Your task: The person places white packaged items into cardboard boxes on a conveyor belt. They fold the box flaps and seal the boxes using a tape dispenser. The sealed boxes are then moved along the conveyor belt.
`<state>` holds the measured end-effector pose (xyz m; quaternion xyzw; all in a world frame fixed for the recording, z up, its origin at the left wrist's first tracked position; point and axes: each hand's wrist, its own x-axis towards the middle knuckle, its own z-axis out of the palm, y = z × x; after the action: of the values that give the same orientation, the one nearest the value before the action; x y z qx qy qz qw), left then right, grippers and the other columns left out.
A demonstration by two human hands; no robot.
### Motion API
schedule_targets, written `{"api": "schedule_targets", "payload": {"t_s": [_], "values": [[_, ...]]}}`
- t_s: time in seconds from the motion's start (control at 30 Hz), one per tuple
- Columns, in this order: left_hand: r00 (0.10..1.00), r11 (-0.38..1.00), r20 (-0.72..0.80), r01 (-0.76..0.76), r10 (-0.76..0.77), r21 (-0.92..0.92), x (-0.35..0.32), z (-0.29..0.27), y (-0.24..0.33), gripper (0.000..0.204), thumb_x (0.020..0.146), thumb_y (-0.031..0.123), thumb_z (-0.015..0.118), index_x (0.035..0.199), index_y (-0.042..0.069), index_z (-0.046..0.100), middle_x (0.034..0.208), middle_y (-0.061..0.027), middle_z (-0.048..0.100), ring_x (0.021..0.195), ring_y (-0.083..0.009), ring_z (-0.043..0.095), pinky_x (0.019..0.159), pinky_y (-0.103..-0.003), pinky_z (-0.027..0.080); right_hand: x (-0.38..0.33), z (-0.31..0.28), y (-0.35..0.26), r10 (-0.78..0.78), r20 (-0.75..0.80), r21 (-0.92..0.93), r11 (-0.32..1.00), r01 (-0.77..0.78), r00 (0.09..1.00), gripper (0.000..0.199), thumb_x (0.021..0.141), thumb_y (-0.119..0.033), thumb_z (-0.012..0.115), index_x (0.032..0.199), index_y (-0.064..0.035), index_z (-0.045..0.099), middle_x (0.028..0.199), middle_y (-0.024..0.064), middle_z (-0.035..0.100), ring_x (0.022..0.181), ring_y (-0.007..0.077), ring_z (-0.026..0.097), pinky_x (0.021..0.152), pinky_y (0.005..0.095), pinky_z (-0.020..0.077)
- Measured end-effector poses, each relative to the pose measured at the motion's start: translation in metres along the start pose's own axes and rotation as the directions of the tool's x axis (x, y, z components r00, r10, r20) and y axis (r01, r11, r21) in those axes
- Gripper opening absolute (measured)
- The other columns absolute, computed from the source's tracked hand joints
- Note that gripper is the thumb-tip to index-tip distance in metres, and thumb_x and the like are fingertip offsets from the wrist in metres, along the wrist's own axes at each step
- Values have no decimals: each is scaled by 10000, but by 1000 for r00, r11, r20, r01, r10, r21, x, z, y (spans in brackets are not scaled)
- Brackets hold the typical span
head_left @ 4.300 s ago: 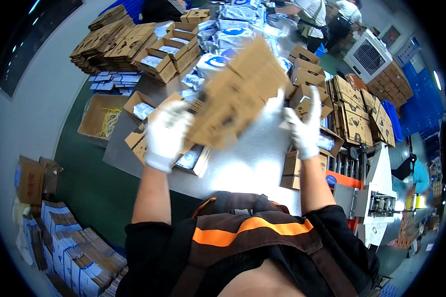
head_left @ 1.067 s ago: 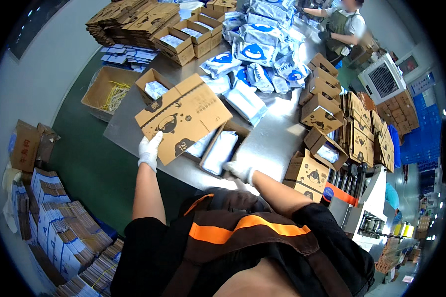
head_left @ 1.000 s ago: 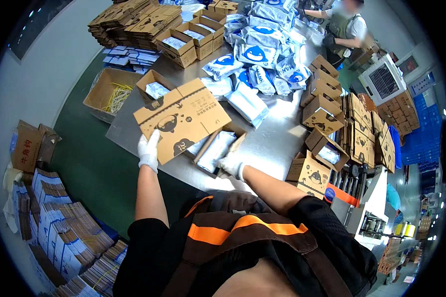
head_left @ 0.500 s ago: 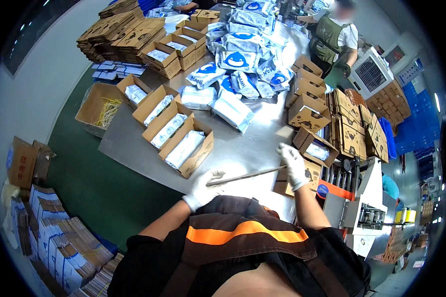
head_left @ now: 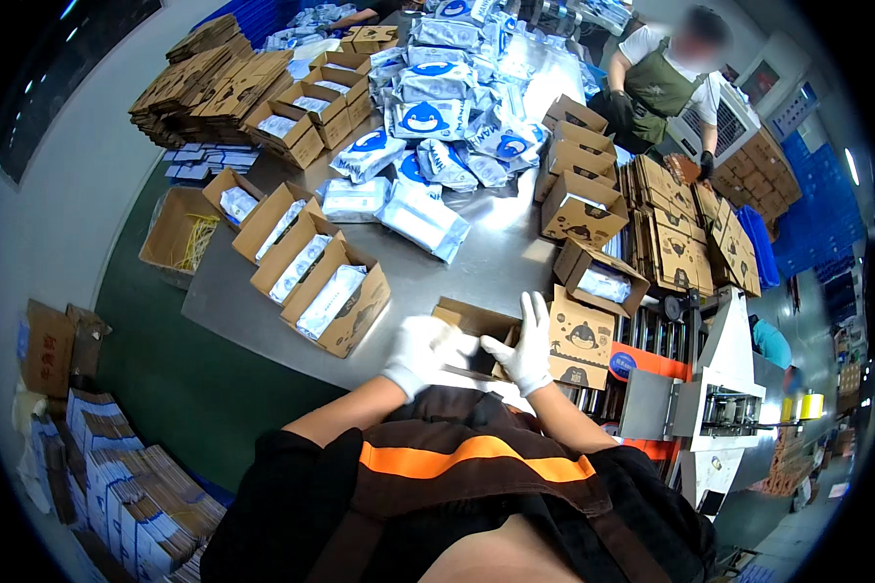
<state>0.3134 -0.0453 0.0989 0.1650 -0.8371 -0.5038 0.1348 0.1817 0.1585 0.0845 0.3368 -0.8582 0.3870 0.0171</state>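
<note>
At the table's near edge, an open carton runs left-right between wide-spread right hand and blurred left hand, grip unclear.

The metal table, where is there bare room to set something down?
The metal table is bare between the silvery bags and the right-side boxes, and between the filled front-left boxes and the open box at the left hand and right hand. It is crowded farther back, under those bags.
</note>
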Motion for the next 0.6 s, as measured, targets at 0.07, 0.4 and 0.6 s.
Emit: {"api": "schedule_targets", "payload": {"t_s": [0.07, 0.4, 0.6], "values": [[980, 903, 112, -194, 163, 383, 1, 10, 3, 333, 847, 401, 766, 813, 70, 787, 817, -148, 716, 882, -311, 687, 836, -421, 531, -3, -3, 3, -153, -46, -175, 974, 143, 987, 992, 735, -366, 890, 1506, 39, 414, 1524, 328, 408, 1398, 475, 437, 1147, 489, 398], [919, 930, 153, 350, -363, 110, 77, -29, -23, 791, 810, 532, 816, 1381, 24, 614, 1330, -247, 658, 1232, -345, 642, 1045, -394, 492, 9, 40, 74, 388, 588, 633, 325, -702, 710, 397, 1077, -320, 483, 1179, -3, 698, 1135, 148, 731, 1080, 222, 673, 1017, 364, 500], [987, 713, -27, 134, -160, 688, 59, -42, -75, 530, 1051, 434, 482, 1412, 54, 562, 1438, -200, 563, 1337, -346, 527, 1141, -402, 398, 48, 45, 41, 239, 764, 609, 44, -792, 600, 362, 938, -192, 752, 1196, 50, 672, 1155, 111, 731, 995, 198, 725, 900, 333, 578]]}}
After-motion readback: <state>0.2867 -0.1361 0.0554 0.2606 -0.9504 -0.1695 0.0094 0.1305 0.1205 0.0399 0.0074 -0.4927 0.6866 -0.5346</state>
